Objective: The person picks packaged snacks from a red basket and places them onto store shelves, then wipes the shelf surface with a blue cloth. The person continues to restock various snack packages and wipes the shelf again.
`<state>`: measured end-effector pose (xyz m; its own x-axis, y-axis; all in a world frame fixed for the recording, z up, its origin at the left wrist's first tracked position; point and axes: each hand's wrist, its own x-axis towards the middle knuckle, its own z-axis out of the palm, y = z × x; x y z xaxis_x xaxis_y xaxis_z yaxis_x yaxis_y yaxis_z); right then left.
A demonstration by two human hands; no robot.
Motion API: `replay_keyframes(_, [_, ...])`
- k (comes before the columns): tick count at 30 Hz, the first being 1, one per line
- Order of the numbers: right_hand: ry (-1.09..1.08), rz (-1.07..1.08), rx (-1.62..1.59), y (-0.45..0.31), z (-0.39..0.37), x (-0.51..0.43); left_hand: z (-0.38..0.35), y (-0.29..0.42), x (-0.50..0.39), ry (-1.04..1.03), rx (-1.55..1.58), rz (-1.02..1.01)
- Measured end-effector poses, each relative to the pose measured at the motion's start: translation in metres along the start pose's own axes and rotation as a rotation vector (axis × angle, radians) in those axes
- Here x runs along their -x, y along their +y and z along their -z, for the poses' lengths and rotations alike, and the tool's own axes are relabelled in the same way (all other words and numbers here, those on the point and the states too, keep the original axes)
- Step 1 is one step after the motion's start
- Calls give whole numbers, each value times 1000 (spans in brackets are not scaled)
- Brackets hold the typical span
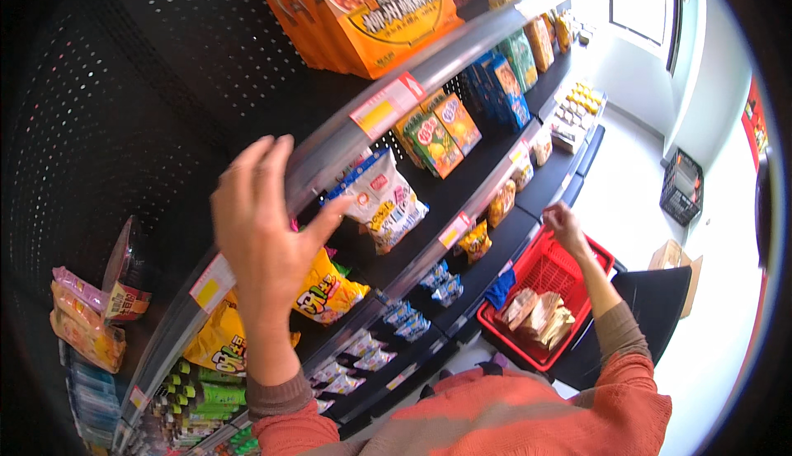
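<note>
My left hand [266, 227] is raised in front of the shelf edge, fingers apart, with nothing in it. Near its thumb stands a white and blue snack bag [385, 199] on a black shelf. Yellow snack bags [331, 289] lie behind and below the wrist. My right hand [564, 227] is above the far end of a red plastic basket [550, 357], its fingers curled; whether it holds anything is not clear. Several packages with pale, brownish wrapping [538, 317] lie in the basket, and a blue cloth [500, 289] hangs at its left rim.
Shelf rails with price tags run diagonally. Large orange bags [383, 17] stand on the upper shelf; orange and green boxes [438, 134] and blue packages [498, 88] are below. A black crate [680, 187] and a cardboard box [668, 255] are on the right.
</note>
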<state>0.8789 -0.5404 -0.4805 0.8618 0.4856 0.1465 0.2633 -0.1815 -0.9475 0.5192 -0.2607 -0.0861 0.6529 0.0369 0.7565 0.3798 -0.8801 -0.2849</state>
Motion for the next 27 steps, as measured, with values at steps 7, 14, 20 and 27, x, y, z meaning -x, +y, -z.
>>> replay_keyframes(7, [125, 791, 303, -333, 39, -70, -42, 15, -40, -147, 18, 16])
replay_keyframes(14, [340, 1368, 667, -526, 13, -150, -49, 13, -40, -102, -72, -18])
replay_keyframes(20, [487, 1423, 734, -608, -31, -215, -50, 13, -38, -114, -107, -16])
replay_keyframes(27, [290, 1182, 990, -639, -45, -251, -49, 12, -36, -115, -133, -10])
